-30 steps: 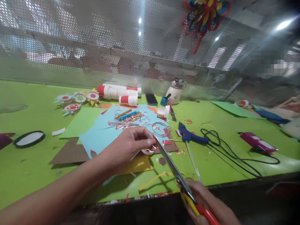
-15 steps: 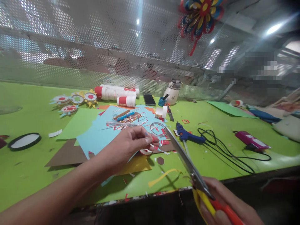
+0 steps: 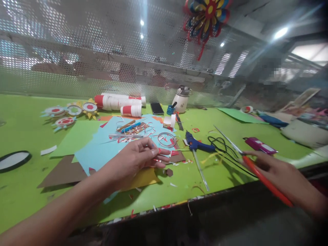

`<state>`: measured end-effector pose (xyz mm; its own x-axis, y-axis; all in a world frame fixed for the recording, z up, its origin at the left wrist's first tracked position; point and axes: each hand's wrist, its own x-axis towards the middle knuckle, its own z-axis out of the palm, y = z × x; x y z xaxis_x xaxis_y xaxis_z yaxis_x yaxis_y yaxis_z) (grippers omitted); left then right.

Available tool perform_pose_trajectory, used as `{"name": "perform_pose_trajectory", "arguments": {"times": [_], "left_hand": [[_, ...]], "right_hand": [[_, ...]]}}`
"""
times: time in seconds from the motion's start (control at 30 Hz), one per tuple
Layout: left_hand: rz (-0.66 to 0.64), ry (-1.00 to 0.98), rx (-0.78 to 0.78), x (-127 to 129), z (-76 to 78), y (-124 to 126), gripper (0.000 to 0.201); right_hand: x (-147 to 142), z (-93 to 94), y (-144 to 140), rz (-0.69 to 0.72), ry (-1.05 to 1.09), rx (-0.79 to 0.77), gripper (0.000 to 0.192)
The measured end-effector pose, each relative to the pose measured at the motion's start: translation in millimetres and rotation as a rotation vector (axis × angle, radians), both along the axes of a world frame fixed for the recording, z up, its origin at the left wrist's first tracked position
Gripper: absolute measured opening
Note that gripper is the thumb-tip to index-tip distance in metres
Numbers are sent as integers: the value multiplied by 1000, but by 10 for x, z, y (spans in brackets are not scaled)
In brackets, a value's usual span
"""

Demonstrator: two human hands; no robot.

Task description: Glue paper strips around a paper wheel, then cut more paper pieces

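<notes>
In the head view, the left hand [image 3: 140,155] pinches a small red scrap [image 3: 159,150] above the table [image 3: 20,198] near its front edge, as the right hand's [image 3: 280,174] fingers, farther right, close around scissors [image 3: 252,166] whose blades could snag the glue gun's [image 3: 201,146] black cord [image 3: 222,150] if swung low.

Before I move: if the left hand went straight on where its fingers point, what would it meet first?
Likely the blue glue gun, right of the left hand. The red scraps and brown paper lie in between, so a low hand might brush those first; depth is unclear.
</notes>
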<state>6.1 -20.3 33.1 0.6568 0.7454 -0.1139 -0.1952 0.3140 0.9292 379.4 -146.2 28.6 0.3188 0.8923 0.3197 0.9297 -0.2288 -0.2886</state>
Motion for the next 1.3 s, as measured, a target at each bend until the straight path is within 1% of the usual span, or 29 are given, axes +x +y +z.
{"name": "perform_pose_trajectory", "arguments": {"times": [0.03,0.13,0.2,0.33,0.4,0.5,0.6,0.7,0.8,0.9,1.0,1.07,1.17,1.23,1.3], "left_hand": [[0,-4,7,-2,-2,4,21],[-7,-3,29,-15,-16,22,20],[2,17,65,-29,-29,37,19],[64,162,221,-53,-36,72,16],[59,247,299,-55,-24,87,22],[31,305,356,-44,5,87,30],[6,316,378,-35,24,62,34],[-5,300,408,-39,-5,56,32],[-1,271,416,-41,-84,102,27],[51,257,407,-42,-140,168,27],[65,296,442,-53,-124,192,26],[87,316,452,-62,-95,181,23],[76,274,419,-68,-73,159,19],[64,256,406,-69,-75,153,17],[63,246,385,-68,-80,152,16]], "right_hand": [[38,44,122,-61,-100,-105,29],[96,116,441,-92,-170,-156,35],[77,118,560,-121,-200,-182,38],[-42,76,590,-166,-222,-196,42],[-87,59,583,-190,-239,-197,42],[-85,73,636,-197,-268,-225,42],[-16,140,803,-181,-298,-261,35],[64,220,1106,-150,-315,-284,29],[107,261,1516,-134,-316,-299,29],[85,224,1924,-154,-300,-324,28],[-3,115,2208,-163,-270,-359,28],[-78,28,2304,-154,-249,-387,29],[-162,-59,2342,-131,-232,-422,29],[-197,-52,2320,-106,-225,-438,29],[-248,24,2259,-84,-225,-425,29]]}}
